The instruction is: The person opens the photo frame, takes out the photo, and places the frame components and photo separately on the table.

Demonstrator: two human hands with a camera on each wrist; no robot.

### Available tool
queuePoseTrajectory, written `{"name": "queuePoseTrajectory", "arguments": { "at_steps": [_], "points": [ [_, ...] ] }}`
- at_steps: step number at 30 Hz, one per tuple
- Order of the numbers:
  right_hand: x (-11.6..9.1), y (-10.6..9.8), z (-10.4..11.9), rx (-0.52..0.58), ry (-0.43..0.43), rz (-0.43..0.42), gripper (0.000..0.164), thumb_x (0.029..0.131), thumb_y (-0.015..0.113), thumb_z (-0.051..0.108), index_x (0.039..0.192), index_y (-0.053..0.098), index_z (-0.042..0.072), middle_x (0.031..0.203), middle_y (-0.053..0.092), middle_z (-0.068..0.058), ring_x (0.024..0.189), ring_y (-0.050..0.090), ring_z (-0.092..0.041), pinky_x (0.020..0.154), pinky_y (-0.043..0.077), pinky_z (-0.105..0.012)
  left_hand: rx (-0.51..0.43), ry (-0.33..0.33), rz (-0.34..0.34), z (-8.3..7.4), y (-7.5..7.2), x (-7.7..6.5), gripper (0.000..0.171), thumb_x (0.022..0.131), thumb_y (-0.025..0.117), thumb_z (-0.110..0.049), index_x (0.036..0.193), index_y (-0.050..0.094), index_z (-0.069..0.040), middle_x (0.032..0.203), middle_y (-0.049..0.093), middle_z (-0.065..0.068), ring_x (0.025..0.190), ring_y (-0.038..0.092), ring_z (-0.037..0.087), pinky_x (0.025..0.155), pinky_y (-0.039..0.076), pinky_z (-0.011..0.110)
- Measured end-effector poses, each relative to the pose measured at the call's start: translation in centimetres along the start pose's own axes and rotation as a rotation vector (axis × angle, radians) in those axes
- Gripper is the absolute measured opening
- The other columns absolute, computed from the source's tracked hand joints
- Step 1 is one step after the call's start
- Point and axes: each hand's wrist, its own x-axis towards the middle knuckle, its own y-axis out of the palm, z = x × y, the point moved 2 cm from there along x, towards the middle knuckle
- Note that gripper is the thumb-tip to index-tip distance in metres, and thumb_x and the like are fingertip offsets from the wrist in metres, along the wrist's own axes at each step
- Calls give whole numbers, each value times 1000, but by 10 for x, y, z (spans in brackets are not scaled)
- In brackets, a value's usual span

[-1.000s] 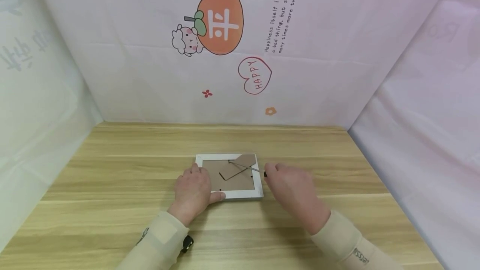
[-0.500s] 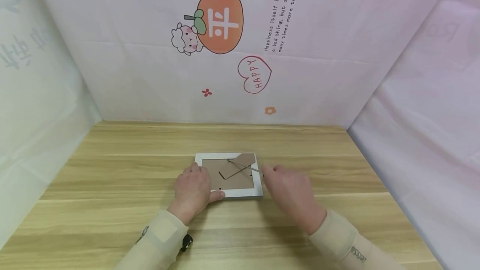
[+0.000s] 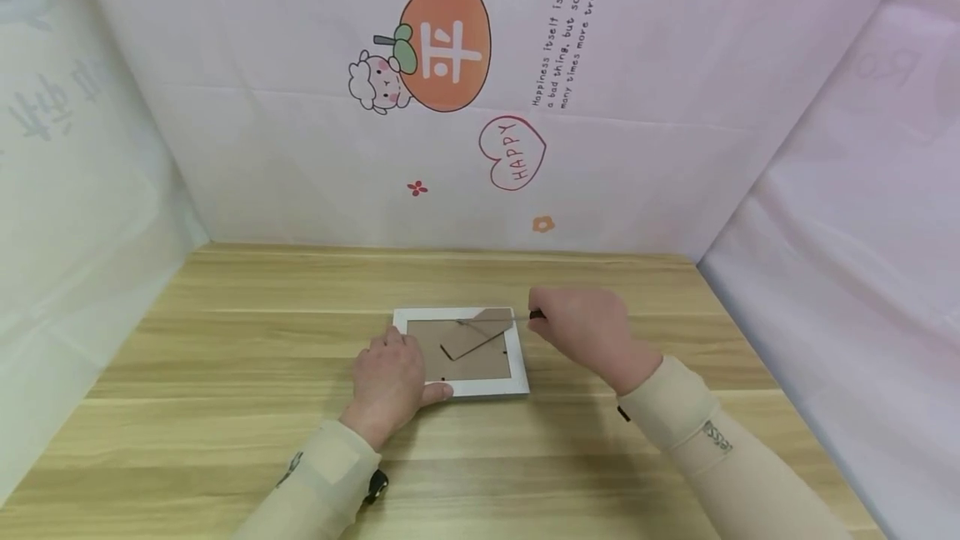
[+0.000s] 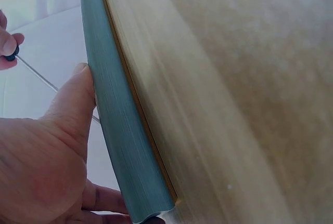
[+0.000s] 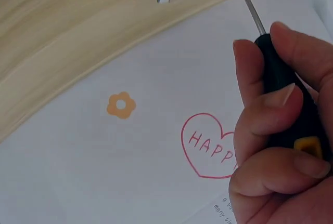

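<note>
A picture frame lies face down on the table, its brown backing board and angled stand leg showing. My left hand rests over the frame's left end, thumb along the near edge. In the left wrist view the thumb and fingers sit against the frame's blue-green side. My right hand grips a screwdriver by its dark handle, fingers curled round it. The screwdriver's thin metal shaft reaches left over the backing, its tip near the small black tab at the frame's far edge.
A wood-grain table runs back to a white printed cloth at the rear. More white cloth hangs along the left and right sides.
My right hand has moved up and away toward the far edge, swinging the screwdriver's shaft from a slant to nearly level across the view. The left hand and frame stay in place.
</note>
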Motion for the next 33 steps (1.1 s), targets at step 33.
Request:
{"name": "queuePoseTrajectory", "arguments": {
  "at_steps": [33],
  "points": [
    [69,-22,-39,228,-33,443,12,94,77,29,102,76,20,100,75,7,92,68,-14,82,55,-39,-2,8,-20,-1,-2,1,80,72,80,-75,91,59,0,84,50,11,72,51,26,61,47,38]
  ]
}}
